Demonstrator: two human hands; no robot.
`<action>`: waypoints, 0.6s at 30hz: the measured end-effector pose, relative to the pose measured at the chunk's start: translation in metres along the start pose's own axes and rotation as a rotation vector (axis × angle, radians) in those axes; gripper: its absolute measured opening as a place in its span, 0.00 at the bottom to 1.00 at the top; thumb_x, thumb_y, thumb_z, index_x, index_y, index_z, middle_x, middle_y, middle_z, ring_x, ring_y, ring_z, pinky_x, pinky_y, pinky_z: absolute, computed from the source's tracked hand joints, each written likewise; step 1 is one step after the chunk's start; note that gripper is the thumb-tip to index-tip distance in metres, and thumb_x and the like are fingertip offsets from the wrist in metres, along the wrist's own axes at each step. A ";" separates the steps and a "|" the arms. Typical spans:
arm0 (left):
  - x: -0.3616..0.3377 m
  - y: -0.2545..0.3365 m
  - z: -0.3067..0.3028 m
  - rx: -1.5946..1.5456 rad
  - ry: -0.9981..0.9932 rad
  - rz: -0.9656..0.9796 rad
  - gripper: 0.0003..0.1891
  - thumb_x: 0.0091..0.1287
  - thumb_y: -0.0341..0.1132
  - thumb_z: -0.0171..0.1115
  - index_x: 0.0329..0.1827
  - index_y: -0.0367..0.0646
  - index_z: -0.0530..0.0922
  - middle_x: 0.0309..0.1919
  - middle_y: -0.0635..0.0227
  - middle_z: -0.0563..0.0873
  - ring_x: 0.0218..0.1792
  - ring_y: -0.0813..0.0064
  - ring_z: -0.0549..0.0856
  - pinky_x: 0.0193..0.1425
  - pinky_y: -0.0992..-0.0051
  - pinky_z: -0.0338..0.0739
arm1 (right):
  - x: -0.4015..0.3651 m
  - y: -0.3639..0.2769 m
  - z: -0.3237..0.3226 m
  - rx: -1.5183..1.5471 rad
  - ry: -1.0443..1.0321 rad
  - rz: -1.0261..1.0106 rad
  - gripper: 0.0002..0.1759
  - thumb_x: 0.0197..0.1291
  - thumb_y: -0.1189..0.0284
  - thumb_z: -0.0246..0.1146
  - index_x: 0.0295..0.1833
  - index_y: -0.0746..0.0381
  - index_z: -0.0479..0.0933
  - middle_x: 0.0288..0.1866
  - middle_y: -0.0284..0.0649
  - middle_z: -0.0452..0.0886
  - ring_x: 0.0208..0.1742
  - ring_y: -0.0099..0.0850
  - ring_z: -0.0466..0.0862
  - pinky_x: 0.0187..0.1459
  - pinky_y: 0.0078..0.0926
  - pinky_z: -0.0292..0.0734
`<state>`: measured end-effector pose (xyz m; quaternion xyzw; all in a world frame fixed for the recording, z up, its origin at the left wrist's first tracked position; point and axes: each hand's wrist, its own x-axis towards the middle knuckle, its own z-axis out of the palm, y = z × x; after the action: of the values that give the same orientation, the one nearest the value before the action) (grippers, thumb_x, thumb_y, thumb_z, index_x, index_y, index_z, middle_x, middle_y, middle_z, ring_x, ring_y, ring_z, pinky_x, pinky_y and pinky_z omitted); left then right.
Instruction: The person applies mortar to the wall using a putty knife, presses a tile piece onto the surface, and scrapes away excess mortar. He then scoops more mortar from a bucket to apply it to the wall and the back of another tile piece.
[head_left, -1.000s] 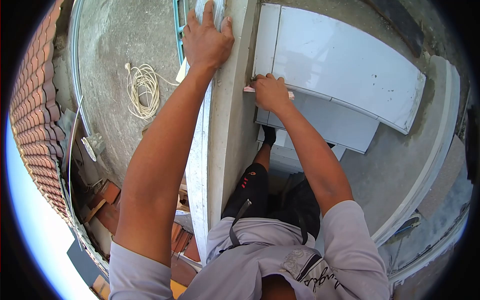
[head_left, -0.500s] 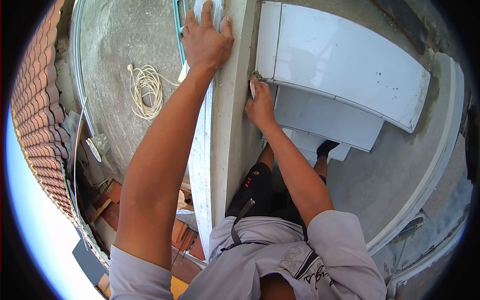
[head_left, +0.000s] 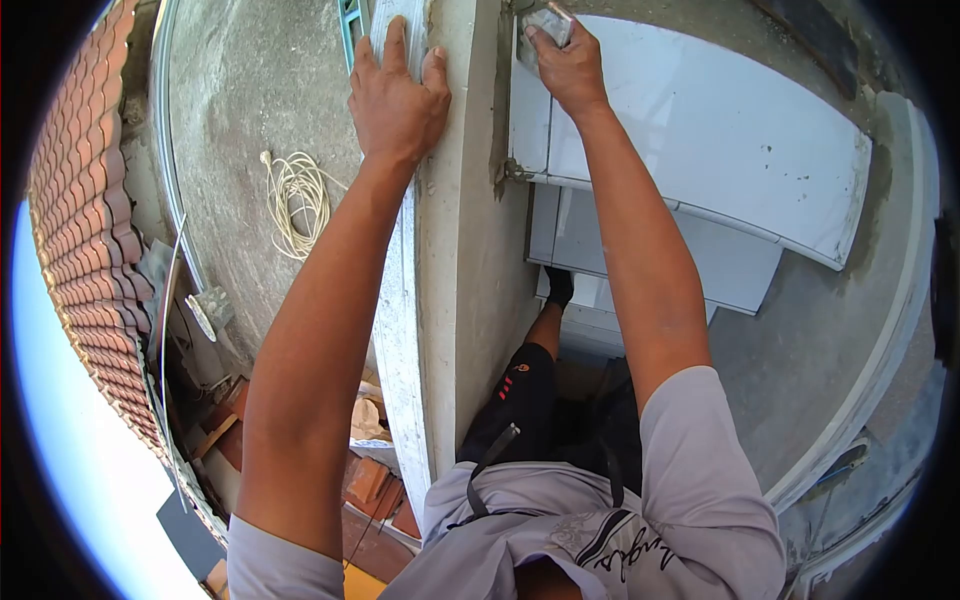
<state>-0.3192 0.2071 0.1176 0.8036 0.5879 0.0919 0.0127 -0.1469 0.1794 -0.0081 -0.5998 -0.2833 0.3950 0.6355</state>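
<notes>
My left hand (head_left: 395,95) lies flat, fingers spread, on top of a grey concrete parapet wall (head_left: 455,250) that runs away from me. My right hand (head_left: 565,60) reaches far forward on the other side of the wall and grips a small flat trowel-like tool (head_left: 547,22) at the far corner of the top white tiled step (head_left: 700,130), where the tile meets the wall. More white tiled steps (head_left: 640,250) descend below my right arm. My legs in dark shorts stand on the stairs.
A coil of white cable (head_left: 300,195) lies on the concrete roof slab left of the wall. Red roof tiles (head_left: 85,230) line the far left edge. Bricks and rubble (head_left: 365,480) lie below at the wall's foot. A curved white kerb (head_left: 880,340) bounds the concrete floor on the right.
My right hand moved from the edge of the top step, beside the wall, forward to the step's far corner, carrying the tool. My left hand stayed flat on the wall top.
</notes>
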 end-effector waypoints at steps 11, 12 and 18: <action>0.002 0.000 0.000 -0.006 0.009 0.043 0.35 0.73 0.58 0.54 0.78 0.49 0.66 0.74 0.36 0.66 0.76 0.41 0.64 0.78 0.53 0.61 | -0.077 0.001 -0.002 0.144 -0.301 0.052 0.29 0.55 0.91 0.56 0.61 0.57 0.81 0.56 0.39 0.85 0.58 0.31 0.82 0.63 0.22 0.72; 0.001 0.001 -0.001 -0.019 0.003 0.037 0.35 0.73 0.58 0.54 0.78 0.49 0.66 0.73 0.36 0.66 0.76 0.41 0.64 0.78 0.53 0.60 | -0.097 0.001 -0.004 0.166 -0.306 0.043 0.31 0.54 0.93 0.55 0.61 0.57 0.81 0.56 0.38 0.84 0.60 0.31 0.82 0.64 0.22 0.71; 0.003 -0.004 0.003 0.001 -0.004 0.042 0.35 0.74 0.58 0.54 0.79 0.49 0.65 0.74 0.37 0.66 0.77 0.42 0.63 0.79 0.54 0.59 | -0.186 0.003 -0.021 0.226 -0.412 0.069 0.29 0.58 0.92 0.55 0.63 0.59 0.79 0.56 0.37 0.82 0.61 0.29 0.79 0.65 0.22 0.69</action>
<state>-0.3214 0.2115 0.1143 0.8160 0.5709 0.0900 0.0115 -0.2278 0.0115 0.0079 -0.4409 -0.3404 0.5597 0.6135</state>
